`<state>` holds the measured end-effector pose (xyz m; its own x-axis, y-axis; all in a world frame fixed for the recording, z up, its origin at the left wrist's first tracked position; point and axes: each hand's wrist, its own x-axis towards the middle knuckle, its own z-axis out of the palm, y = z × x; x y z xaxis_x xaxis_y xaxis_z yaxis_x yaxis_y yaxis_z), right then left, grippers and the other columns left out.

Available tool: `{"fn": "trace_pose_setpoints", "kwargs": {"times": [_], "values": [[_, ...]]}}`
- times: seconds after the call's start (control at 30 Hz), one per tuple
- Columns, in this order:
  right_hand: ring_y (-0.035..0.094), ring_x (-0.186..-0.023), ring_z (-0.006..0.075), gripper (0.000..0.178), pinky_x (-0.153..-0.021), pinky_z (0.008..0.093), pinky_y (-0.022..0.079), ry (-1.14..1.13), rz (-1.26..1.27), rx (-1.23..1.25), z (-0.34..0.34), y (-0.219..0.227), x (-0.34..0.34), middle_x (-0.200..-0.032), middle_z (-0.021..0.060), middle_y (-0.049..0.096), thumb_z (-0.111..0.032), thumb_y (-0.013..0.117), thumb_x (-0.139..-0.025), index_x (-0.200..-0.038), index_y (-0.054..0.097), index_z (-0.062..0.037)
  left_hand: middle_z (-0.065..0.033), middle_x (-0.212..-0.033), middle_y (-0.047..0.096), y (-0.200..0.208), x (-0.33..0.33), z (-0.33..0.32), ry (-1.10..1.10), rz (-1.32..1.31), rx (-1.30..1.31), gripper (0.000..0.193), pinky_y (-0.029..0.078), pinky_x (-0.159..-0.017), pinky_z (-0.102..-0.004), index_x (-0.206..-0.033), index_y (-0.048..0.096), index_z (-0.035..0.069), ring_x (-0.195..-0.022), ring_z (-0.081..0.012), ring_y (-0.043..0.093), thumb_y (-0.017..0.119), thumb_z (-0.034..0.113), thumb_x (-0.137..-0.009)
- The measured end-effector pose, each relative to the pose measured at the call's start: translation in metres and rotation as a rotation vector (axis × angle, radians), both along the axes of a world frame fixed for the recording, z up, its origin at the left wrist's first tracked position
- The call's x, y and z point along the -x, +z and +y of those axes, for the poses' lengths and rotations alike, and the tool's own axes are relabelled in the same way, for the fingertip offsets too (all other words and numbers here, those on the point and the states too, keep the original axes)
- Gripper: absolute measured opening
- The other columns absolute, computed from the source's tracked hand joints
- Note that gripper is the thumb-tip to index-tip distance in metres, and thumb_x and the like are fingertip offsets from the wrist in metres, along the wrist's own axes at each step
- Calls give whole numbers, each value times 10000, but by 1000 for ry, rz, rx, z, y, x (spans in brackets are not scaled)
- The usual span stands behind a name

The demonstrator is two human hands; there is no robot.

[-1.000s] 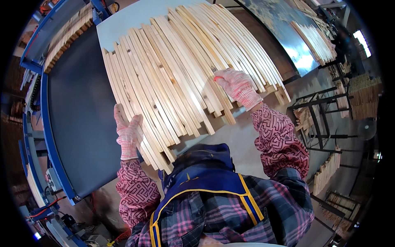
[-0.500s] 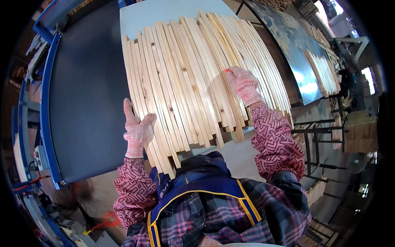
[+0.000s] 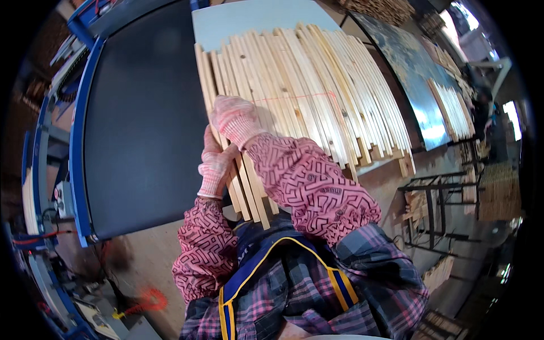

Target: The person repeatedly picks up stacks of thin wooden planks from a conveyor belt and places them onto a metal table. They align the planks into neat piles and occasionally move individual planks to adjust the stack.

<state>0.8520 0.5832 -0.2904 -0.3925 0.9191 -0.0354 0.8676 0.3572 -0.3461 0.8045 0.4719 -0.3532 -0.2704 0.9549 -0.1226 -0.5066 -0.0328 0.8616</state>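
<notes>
A broad row of pale wooden strips (image 3: 283, 85) lies side by side, their ends uneven. My right hand (image 3: 235, 119), in a pinkish-white knit glove, is closed over the strips at the left. What it pinches is hidden now; a small red tip showed at its fingers earlier. A thin red line (image 3: 300, 96) runs across the strips to the right of this hand and bends toward me at its far end. My left hand (image 3: 214, 164), gloved alike, rests at the row's left edge just below the right hand, forefinger and thumb apart.
A light-blue board (image 3: 266, 14) shows beyond the strips. On the left stands a blue-framed machine with a dark flat bed (image 3: 141, 113). To the right are a shiny metal table (image 3: 396, 62) with more strips (image 3: 450, 107) and a black metal rack (image 3: 433, 198).
My right hand has swept left across the strips to beside my left hand, and a red line now shows along that path. The view has shifted slightly; my left hand stays at the left edge.
</notes>
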Motion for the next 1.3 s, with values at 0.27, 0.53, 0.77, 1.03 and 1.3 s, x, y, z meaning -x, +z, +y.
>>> {"fn": "trace_pose_setpoints", "kwargs": {"times": [0.27, 0.53, 0.77, 1.03, 1.3], "values": [[682, -973, 348, 351, -858, 446, 535, 164, -40, -31, 35, -27, -46, -1002, 173, 716, -361, 565, -904, -1025, 716, -68, -159, -1452, 460, -40, 13, 14, 26, 368, 136, 900, 444, -1030, -296, -1531, 210, -3, -1267, -214, 509, 757, 15, -816], [660, -989, 345, 315, -860, 460, 522, 475, 70, -98, 19, -19, -16, -1016, 199, 693, -329, 581, -910, -985, 700, -47, -172, -1448, 467, -15, 24, 5, 13, 603, 230, 952, 421, -1068, -327, -1541, 227, 39, -1294, -250, 498, 803, 170, -794], [672, -910, 277, 371, -816, 383, 549, 114, 272, -77, 88, -7, -134, -1058, 130, 702, -374, 610, -943, -1101, 686, -46, -208, -1450, 450, 17, 15, 2, 12, 924, 458, 921, 388, -1111, -373, -1532, 260, 70, -1324, -314, 472, 761, 345, -809], [571, -716, 73, 529, -626, 227, 483, 415, 936, 720, -87, 50, -45, -844, 24, 629, -153, 561, -978, -1471, 407, -39, -43, -1068, 674, 100, 49, -81, 186, 867, -18, 331, 524, -862, -275, -1282, 611, 60, -965, -110, 615, 618, 165, -968], [547, -692, 71, 645, -630, 221, 481, 428, 843, 694, -164, 67, 43, -858, 30, 611, -71, 561, -960, -1536, 272, -53, 5, -922, 685, 97, 264, -241, 753, 534, 177, 220, 491, -741, -252, -1025, 740, 72, -801, -94, 591, 786, 179, -838]]}}
